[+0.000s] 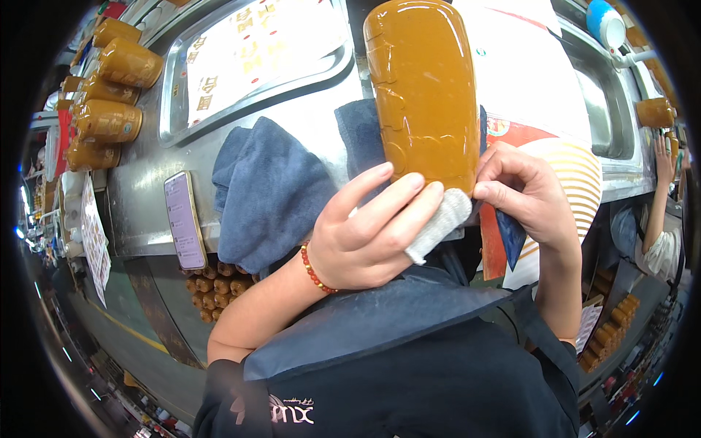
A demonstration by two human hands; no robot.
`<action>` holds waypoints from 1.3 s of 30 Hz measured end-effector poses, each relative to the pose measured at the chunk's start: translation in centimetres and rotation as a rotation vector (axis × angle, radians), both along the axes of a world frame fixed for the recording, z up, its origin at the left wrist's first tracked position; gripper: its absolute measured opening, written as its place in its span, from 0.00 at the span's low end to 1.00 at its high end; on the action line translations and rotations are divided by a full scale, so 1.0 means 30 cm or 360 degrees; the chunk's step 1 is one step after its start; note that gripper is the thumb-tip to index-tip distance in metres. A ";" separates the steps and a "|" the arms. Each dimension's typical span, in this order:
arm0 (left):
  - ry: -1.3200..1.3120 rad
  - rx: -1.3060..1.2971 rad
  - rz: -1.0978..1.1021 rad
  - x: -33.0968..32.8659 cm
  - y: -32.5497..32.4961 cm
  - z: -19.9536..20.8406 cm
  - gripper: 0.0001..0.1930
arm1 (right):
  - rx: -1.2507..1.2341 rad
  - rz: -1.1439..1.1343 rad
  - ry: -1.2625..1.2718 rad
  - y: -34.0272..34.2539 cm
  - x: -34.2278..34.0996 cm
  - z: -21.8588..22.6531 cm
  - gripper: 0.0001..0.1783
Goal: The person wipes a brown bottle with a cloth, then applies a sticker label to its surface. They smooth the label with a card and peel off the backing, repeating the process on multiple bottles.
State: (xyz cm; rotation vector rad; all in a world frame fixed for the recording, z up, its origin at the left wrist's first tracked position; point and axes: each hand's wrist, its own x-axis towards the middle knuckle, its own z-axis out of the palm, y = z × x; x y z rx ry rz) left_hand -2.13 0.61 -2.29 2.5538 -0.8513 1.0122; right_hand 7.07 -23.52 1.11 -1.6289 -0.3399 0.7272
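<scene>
A glossy amber-brown vase [423, 87] with raised relief lies lengthwise before me, its near end toward my body. My left hand [372, 237], with a red bead bracelet, grips that near end. Its fingers rest on the glaze, and a whitish knitted sleeve [444, 223] covers one finger. At the vase's near right edge, my right hand [529, 190] has thumb and forefinger pinched together; what lies between them is hidden. Below it hangs a dark blue pointed piece [509, 237]. Blue-grey cloth [358, 131] shows beside the vase.
A folded blue towel [274, 193] and a phone [184, 219] lie at left. Behind them, a metal tray [171, 109] holds printed sheets [255, 51]. Several amber vessels [109, 120] stand far left. A striped round item [577, 182] and metal sink [606, 109] are at right, near another person's arm [661, 175].
</scene>
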 end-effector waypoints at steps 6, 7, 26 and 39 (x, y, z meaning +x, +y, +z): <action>-0.0018 -0.0143 0.0007 0.079 -0.079 0.036 0.20 | -0.0020 -0.0079 -0.0015 0.000 -0.012 -0.012 0.10; 0.0014 -0.0208 0.0016 0.102 -0.073 0.034 0.23 | -0.0024 -0.0073 -0.0034 -0.002 -0.015 -0.005 0.10; 0.0485 -0.0669 -0.0026 0.087 0.003 0.011 0.52 | -0.0087 -0.0020 -0.0294 -0.014 -0.020 0.051 0.10; 0.0514 -0.0839 -0.0022 0.080 0.002 0.006 0.48 | -0.0107 -0.0004 -0.0448 0.002 -0.038 0.118 0.09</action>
